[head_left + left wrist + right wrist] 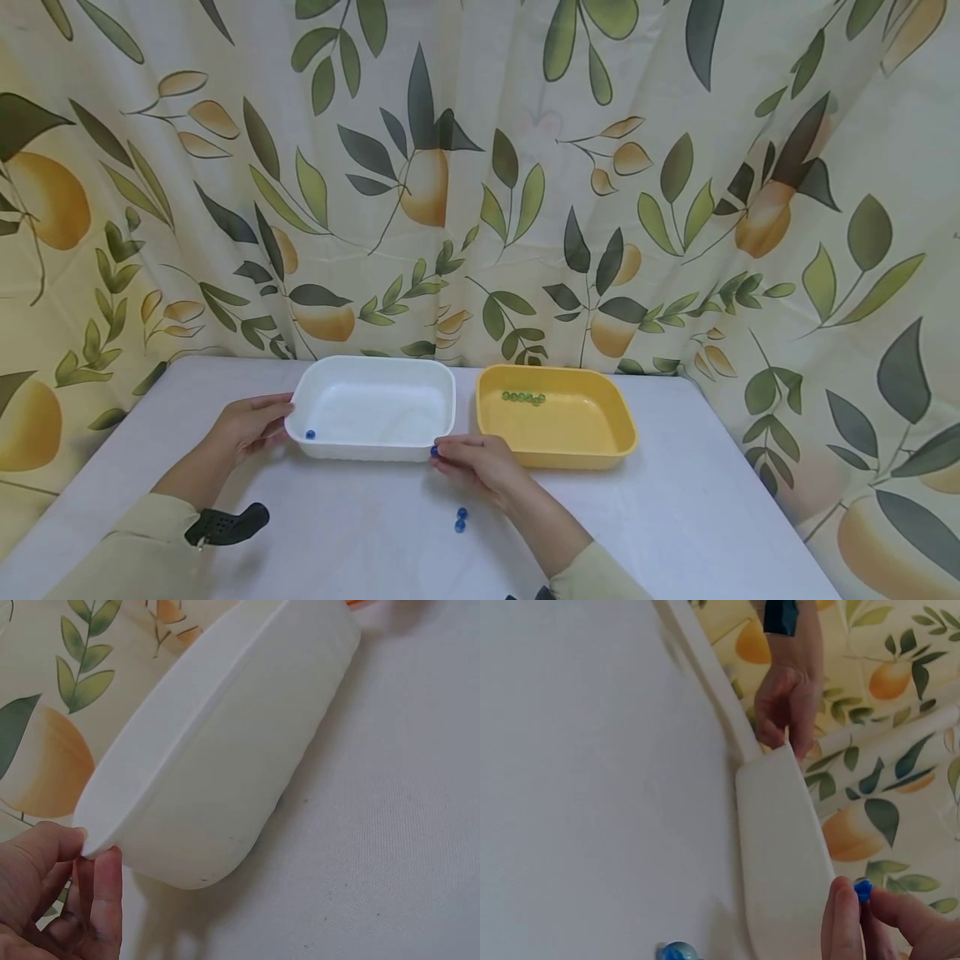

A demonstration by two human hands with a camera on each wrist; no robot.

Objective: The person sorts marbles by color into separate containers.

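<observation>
My left hand (251, 425) pinches the left rim of a white plastic tray (367, 452) between thumb and fingers; the left wrist view shows this grip closely. At the tray's front right corner, my right hand (483, 462) holds a blue glass marble (863, 889) between its fingertips and thumb, level with the rim. Inside the white tray, one blue marble (311, 434) lies in the front left corner. Two more blue marbles (461, 520) are close together on the table, in front of the right hand.
A yellow tray (585, 460) stands just right of the white one, with a row of several green marbles (522, 398) inside along its far side. Both sit on a white-covered table (337, 533). A fruit-and-leaf patterned curtain (480, 208) hangs behind.
</observation>
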